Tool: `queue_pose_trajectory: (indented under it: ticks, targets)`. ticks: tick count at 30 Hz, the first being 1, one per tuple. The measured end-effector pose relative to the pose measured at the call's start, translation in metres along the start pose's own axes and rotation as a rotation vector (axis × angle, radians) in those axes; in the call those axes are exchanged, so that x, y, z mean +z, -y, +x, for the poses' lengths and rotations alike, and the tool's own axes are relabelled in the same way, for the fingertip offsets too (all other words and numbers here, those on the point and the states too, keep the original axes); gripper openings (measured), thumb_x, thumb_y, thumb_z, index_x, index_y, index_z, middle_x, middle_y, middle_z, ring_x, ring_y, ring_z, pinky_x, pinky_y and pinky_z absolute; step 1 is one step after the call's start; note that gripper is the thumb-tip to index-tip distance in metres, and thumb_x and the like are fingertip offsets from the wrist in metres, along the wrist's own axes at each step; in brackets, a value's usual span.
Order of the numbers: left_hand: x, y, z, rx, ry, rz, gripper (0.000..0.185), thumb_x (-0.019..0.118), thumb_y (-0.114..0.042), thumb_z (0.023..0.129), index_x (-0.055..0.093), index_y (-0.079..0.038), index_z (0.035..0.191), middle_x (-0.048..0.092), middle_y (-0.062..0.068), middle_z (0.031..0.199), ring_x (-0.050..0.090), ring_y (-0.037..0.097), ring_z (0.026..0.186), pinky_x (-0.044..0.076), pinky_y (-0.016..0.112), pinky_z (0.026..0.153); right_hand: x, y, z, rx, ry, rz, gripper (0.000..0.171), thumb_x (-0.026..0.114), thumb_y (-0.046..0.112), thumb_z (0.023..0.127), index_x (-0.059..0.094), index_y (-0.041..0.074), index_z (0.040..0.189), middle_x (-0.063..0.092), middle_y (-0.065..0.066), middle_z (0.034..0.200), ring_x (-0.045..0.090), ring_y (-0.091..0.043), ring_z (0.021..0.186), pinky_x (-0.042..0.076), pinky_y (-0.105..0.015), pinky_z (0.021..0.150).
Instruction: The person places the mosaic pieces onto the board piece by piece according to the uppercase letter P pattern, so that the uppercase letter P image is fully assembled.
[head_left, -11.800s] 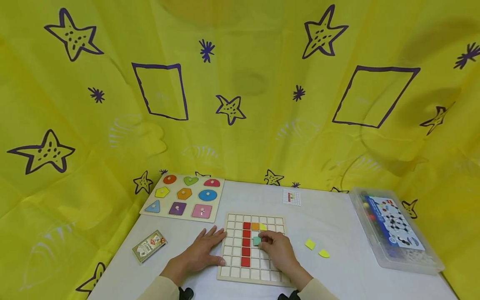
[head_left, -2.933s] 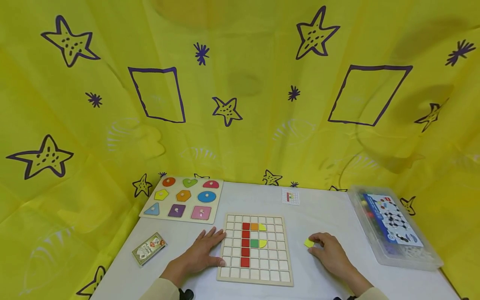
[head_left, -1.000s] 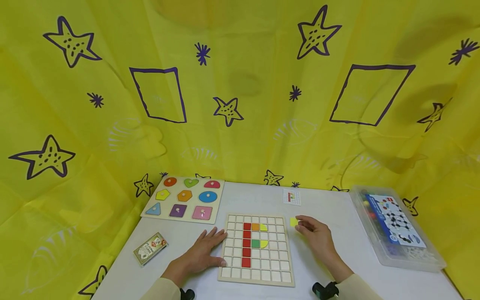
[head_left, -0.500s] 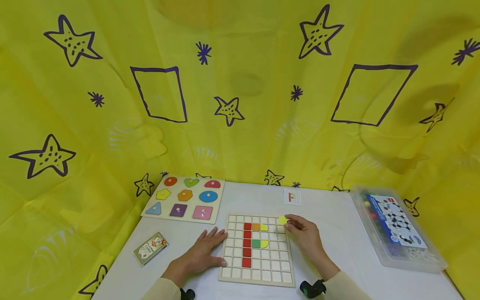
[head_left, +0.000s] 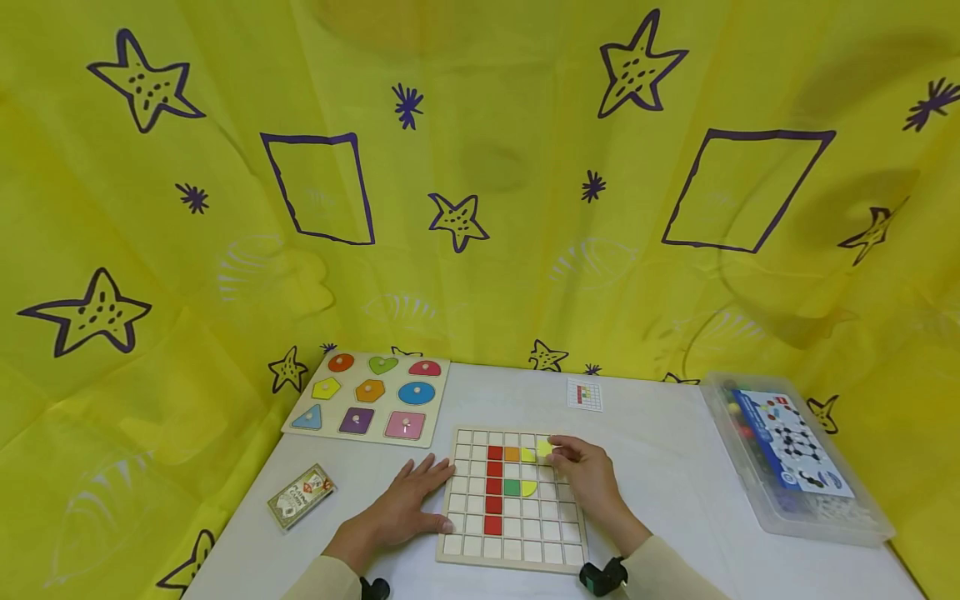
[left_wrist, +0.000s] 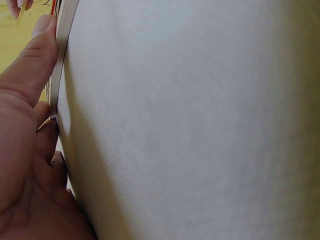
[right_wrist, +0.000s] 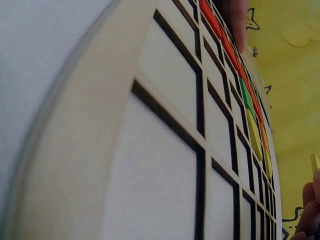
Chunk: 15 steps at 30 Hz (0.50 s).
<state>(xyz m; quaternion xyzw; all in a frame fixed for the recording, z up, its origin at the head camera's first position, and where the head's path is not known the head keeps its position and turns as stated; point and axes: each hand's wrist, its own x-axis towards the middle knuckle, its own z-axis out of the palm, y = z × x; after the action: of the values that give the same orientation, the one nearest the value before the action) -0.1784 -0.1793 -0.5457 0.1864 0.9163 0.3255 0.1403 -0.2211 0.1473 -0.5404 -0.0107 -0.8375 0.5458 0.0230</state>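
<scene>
1. Lying at the bench's (head_left: 660, 467) 9 o'clock edge, a card pack (head_left: 299, 495) rests untouched; a shape puzzle (head_left: 367, 393) sits at its 1 o'clock.
2. Left hand (head_left: 408, 504) rests flat with fingers straight, holding nothing; its fingertips touch the 9 o'clock edge of the grid board (head_left: 513, 550), steadying it.
3. Board carries a red column (head_left: 492, 487), with orange, green and two yellow pieces at its 3 o'clock side.
4. Right hand (head_left: 585, 475) pinches a yellow tile (head_left: 543, 447) between fingertips, held over the board's upper rows just beside the upper yellow piece.
5. Judgement: tile looks thin, stiff and light, likely smooth; an edge pinch suits it, since a flat grip would block seating.
6. Pattern card (head_left: 584, 394) lies at the board's 1 o'clock; a clear lidded box (head_left: 795, 458) stands at the bench's 3 o'clock edge.
</scene>
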Motion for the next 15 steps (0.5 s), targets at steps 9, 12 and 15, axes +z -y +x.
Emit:
queue_pose_trajectory:
  ticks: [9,12,15]
  targets:
    - [0.001,0.001,0.000,-0.001,-0.003,-0.002,0.091,0.084,-0.048,0.086,0.046,-0.014,0.161,0.039,0.006,0.170,0.018,0.038,0.163,0.006,0.064,0.132,0.012,-0.002,-0.001,-0.022,0.029,-0.045,0.021,0.077,0.002,0.092,0.080,0.006,0.113,0.073,0.000,0.089,0.062,-0.013,0.086,0.052,-0.020,0.073]
    - [0.001,0.002,0.001,0.001,-0.004,0.003,0.091,0.084,-0.048,0.086,0.046,-0.015,0.161,0.039,0.006,0.170,0.019,0.038,0.163,0.006,0.065,0.132,0.015,0.000,-0.003,-0.044,0.057,-0.079,0.020,0.077,0.003,0.092,0.080,0.007,0.111,0.072,0.001,0.089,0.060,-0.013,0.085,0.052,-0.022,0.073]
    - [0.001,0.002,0.001,0.006,-0.004,0.007,0.091,0.084,-0.048,0.086,0.046,-0.014,0.160,0.040,0.007,0.170,0.019,0.039,0.163,0.007,0.065,0.132,0.017,0.001,-0.005,-0.073,0.073,-0.125,0.019,0.078,0.003,0.091,0.080,0.007,0.109,0.072,0.002,0.088,0.059,-0.013,0.084,0.051,-0.023,0.072]
